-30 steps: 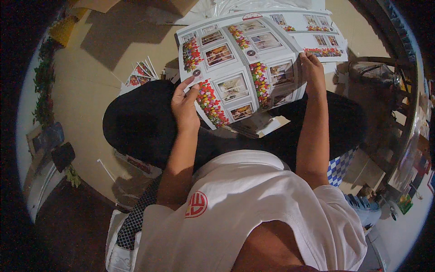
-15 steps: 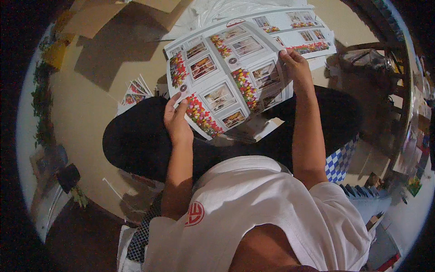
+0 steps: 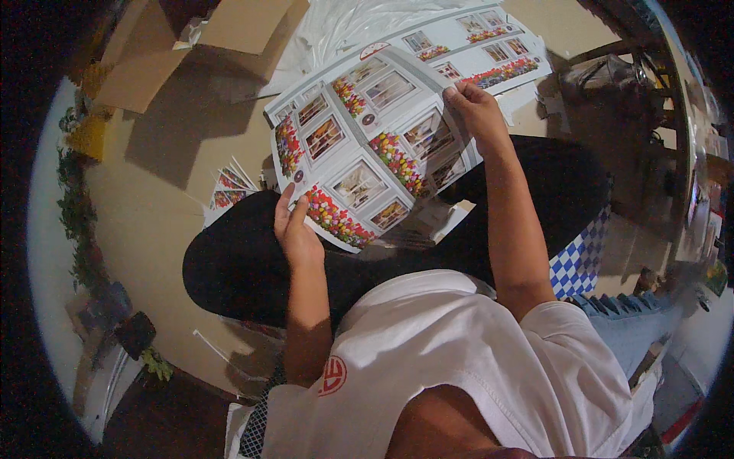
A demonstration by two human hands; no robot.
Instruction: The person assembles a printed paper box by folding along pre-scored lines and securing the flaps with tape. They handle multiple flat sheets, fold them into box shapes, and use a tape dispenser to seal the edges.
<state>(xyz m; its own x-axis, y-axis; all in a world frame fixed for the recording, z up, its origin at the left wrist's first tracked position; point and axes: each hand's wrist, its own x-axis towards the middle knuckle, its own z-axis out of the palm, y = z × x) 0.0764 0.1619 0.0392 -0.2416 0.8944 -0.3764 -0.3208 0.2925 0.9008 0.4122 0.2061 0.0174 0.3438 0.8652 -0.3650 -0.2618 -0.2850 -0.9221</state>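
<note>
Between my hands is a large printed paper sheet [image 3: 358, 187], with pictures of white-framed windows and red, yellow and pink flowers. It tilts over my lap and bends slightly. My left hand [image 3: 299, 233] pinches its lower left edge, thumb on top. At its upper right edge, my right hand [image 3: 480, 115] grips the paper between thumb and fingers. Another sheet with similar prints [image 3: 501, 75] lies beyond it, partly covered. Near my left knee, several small printed pieces [image 3: 232, 187] lie fanned out.
An open cardboard box [image 3: 248, 30] stands at the far left. Clear plastic wrapping [image 3: 332, 34] is spread beyond the sheets. Dark furniture [image 3: 677, 145] lines the right side. A blue and white checkered surface [image 3: 581, 260] shows by my right thigh.
The whole view has shifted a little. The held sheet has come slightly nearer to me, away from the sheet beyond. Both hands keep their grip on it.
</note>
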